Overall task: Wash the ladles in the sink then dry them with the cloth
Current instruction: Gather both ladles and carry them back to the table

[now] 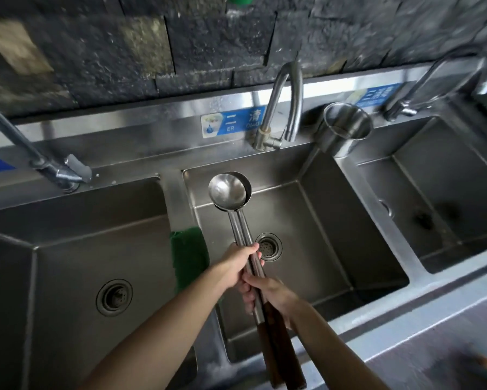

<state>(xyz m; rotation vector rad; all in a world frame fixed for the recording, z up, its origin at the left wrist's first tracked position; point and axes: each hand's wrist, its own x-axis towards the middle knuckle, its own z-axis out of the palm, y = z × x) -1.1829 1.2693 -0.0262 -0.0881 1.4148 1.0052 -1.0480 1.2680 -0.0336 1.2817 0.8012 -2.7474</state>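
Note:
Two long steel ladles (229,191) with dark wooden handles lie stacked together, bowls nested, held over the middle sink basin (321,235). My left hand (238,266) grips both steel shafts higher up. My right hand (267,296) grips them just below, near where the wooden handles begin. A green cloth (188,254) hangs over the divider between the left and middle basins, just left of my hands. The curved tap (281,105) above the middle basin shows no water running.
A left basin (82,263) and a right basin (447,192) flank the middle one, each with its own tap. A steel cup-shaped container (345,128) sits on the back ledge right of the middle tap. The dark stone wall rises behind.

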